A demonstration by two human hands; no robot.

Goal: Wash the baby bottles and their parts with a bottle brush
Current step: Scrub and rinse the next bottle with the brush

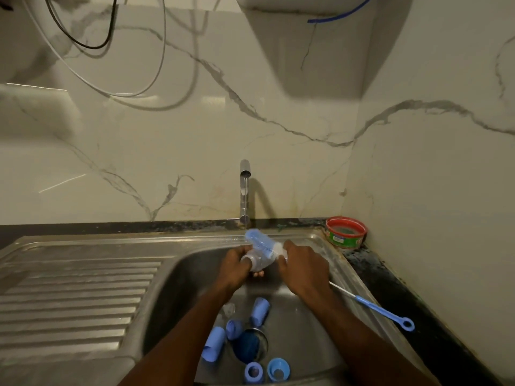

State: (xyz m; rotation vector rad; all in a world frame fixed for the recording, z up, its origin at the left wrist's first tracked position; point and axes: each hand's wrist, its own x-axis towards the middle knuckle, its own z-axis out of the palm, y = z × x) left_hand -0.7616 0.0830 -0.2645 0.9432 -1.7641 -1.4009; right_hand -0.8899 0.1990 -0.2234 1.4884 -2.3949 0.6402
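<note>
My left hand (235, 267) grips a clear baby bottle (257, 263) lying sideways over the sink basin (184, 288), under the tap. My right hand (302, 267) holds the bottle brush; its blue and white bristle head (259, 240) rests against the bottle's outside, and the blue handle (384, 312) sticks out behind the hand to the lower right. Blue bottle caps (214, 344) (260, 310), a smaller blue part (234, 328), two blue collar rings (253, 371) (278, 369) and a clear teat (229, 309) lie on the basin floor around the drain (250, 345).
The chrome tap (244, 190) at the back runs a thin stream of water. A ribbed steel drainboard (72, 296) lies left of the basin. A red-rimmed green tub (345, 232) stands in the back right corner on the dark counter. Marble walls close the back and right.
</note>
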